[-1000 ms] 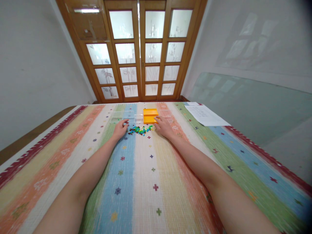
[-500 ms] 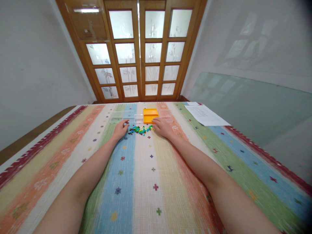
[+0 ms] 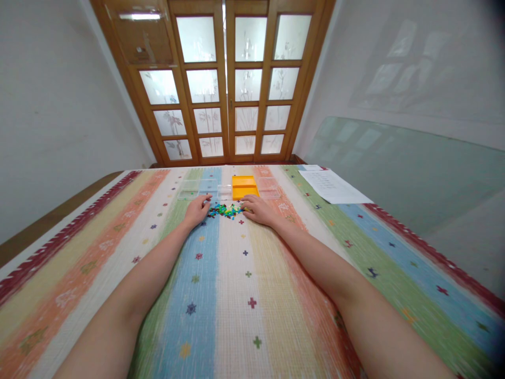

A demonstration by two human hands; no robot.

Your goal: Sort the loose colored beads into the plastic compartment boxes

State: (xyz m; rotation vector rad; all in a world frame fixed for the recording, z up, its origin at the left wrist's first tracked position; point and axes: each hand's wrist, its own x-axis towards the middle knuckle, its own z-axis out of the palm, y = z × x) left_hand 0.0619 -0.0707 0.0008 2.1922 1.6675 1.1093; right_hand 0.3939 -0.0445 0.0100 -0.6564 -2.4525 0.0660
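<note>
Small loose pieces in blue, green, yellow and dark colours form a pile (image 3: pixel 225 211) on the striped tablecloth. My left hand (image 3: pixel 197 210) rests at the pile's left edge, fingers loosely bent and apart, with nothing visible in them. From the right, my right hand (image 3: pixel 259 210) reaches to the pile's right edge. Its fingers are spread, and the tips are at the pieces. Just behind that hand lies a yellow tray (image 3: pixel 244 181) with a divider across it. The pieces are too small to tell their kind.
A clear plastic box (image 3: pixel 189 187) with a few green bits lies behind my left hand. A small clear container (image 3: pixel 224 192) sits left of the tray, another clear box (image 3: pixel 270 188) right of it. Paper sheets (image 3: pixel 335 187) lie at the table's right edge. Beyond stand wooden glazed doors (image 3: pixel 228 116).
My right hand has moved left, from the front edge of the yellow tray to the pile. My left hand has shifted very slightly right.
</note>
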